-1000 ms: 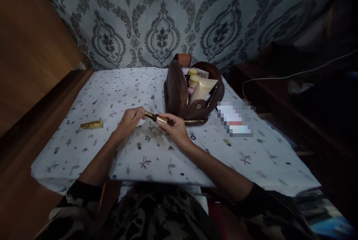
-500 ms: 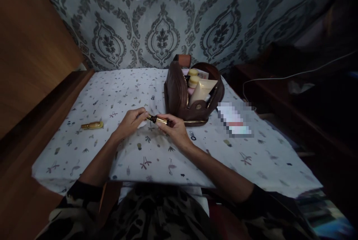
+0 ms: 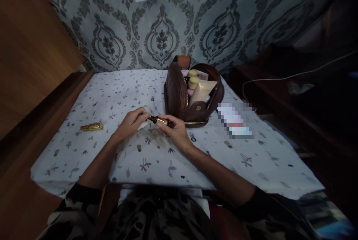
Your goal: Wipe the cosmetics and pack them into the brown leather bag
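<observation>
Over the cloth near the middle, my right hand (image 3: 176, 130) is closed around a small gold-and-dark bottle (image 3: 161, 121), which lies almost level. My left hand (image 3: 131, 121) pinches the narrow gold end of that bottle between thumb and fingers. Something white and soft, like a tissue (image 3: 143, 124), shows under the left fingers. Whether the gold end is a separate cap I cannot tell. Just behind my right hand stands an unzipped brown bag (image 3: 176, 89). Inside it are a beige tube (image 3: 203, 91) and yellow-lidded jars (image 3: 193, 81). A second small gold bottle (image 3: 91, 126) lies left of my left hand.
A patterned white cloth (image 3: 120, 87) covers the table. Right of the bag lies a blurred-out flat item (image 3: 235, 120). A wooden panel (image 3: 36, 46) rises on the left, and a patterned wall (image 3: 162, 38) stands behind. A thin white cable (image 3: 279, 78) runs at the right.
</observation>
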Tool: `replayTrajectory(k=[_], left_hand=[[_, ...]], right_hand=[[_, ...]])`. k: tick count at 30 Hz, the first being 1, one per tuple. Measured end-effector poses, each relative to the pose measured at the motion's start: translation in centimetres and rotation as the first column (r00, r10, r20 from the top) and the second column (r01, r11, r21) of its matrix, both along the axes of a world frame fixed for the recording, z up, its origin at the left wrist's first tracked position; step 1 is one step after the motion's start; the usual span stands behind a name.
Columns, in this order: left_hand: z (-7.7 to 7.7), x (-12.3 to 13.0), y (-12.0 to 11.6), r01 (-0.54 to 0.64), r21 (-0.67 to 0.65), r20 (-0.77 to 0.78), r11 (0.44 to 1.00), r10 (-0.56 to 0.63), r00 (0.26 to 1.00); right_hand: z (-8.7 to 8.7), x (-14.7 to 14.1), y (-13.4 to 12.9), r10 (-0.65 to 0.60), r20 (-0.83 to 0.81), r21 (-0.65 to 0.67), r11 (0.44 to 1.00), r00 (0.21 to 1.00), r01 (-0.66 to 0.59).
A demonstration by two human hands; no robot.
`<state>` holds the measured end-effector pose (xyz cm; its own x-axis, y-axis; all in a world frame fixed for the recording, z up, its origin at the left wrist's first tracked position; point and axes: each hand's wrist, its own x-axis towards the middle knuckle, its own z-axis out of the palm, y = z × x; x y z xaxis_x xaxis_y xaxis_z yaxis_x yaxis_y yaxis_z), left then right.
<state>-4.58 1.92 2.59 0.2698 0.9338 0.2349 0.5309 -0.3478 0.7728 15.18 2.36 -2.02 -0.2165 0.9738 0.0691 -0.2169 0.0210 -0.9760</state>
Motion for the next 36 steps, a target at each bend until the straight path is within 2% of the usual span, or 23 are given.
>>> replayTrajectory(k=[11,19,24,29,32,36], left_hand=[[0.25,-0.26,-0.15,0.034,-0.031,-0.013,0.999,-0.034,0.999],[0.2,-0.85,0.04,0.086,-0.046,0.048,0.995,-0.083,0.995],[-0.28,-0.77,0.13,0.04,-0.089,0.083,0.995,-0.032,0.996],[-0.57,-0.57,0.41,-0.019,-0.06,0.043,0.998,0.021,0.999],[-0.2,-0.52,0.4,0.004,-0.063,0.025,0.998,-0.002,1.0],[0.22,-0.71,0.19,0.051,-0.107,0.085,0.993,-0.042,0.995]], right_hand=[[0.19,-0.06,-0.14,0.0,-0.021,-0.032,0.999,1.0,-0.001],[0.34,-0.05,-0.23,0.015,-0.038,-0.056,0.998,0.999,-0.017],[0.32,-0.14,-0.24,0.016,-0.06,-0.066,0.998,0.998,-0.02],[0.31,-0.17,-0.16,0.02,-0.052,-0.065,0.998,0.998,-0.024],[0.28,-0.14,-0.15,0.021,-0.045,-0.059,0.998,0.999,-0.024],[0.32,-0.1,-0.22,0.025,-0.05,-0.059,0.998,0.998,-0.028]])
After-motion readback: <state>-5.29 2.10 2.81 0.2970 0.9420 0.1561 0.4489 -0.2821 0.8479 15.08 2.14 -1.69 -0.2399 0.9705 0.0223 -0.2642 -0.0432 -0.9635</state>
